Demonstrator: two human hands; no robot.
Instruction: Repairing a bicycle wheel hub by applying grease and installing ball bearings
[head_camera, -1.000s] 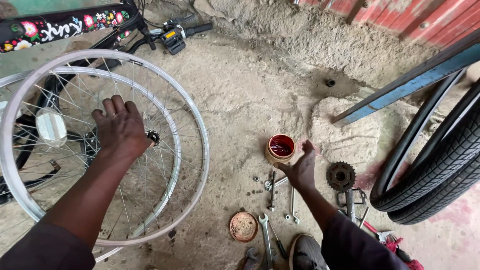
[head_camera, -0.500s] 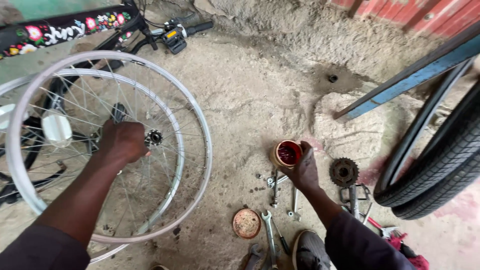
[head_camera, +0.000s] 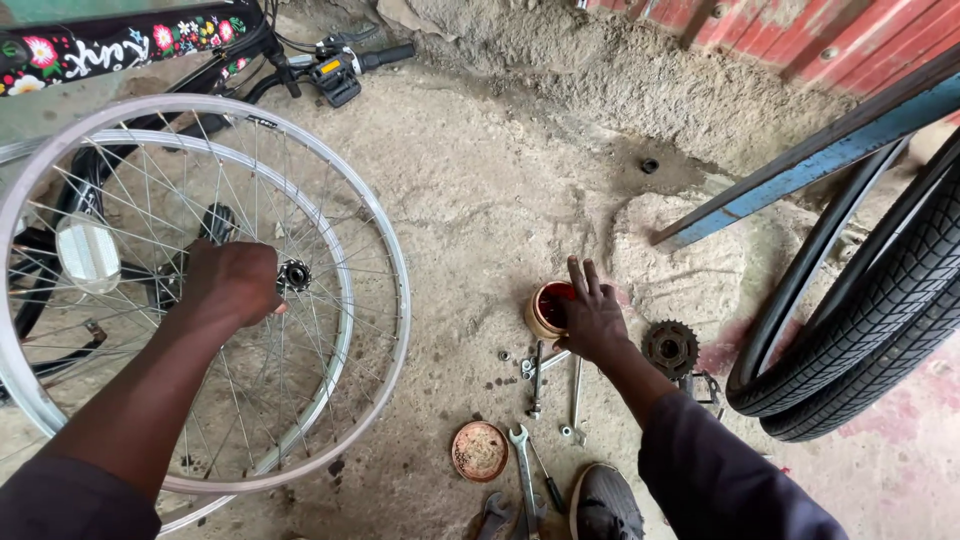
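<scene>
My left fingers (head_camera: 262, 296) clench the wheel hub (head_camera: 294, 275), right fingers (head_camera: 578, 280) dipped loose in the grease tub (head_camera: 546, 310), which could tip if nudged

I see a rough dirt and concrete floor (head_camera: 470, 200), daylight, no hard shadows. Crumbly earth bank (head_camera: 640, 70) along the back w/ red corrugated sheet wall (head_camera: 800, 30) above it, top right. Blue metal bar (head_camera: 800, 165) leans across at right. Two black tyres (head_camera: 860, 310) stand by it. Reddish stain on floor btm right.
</scene>
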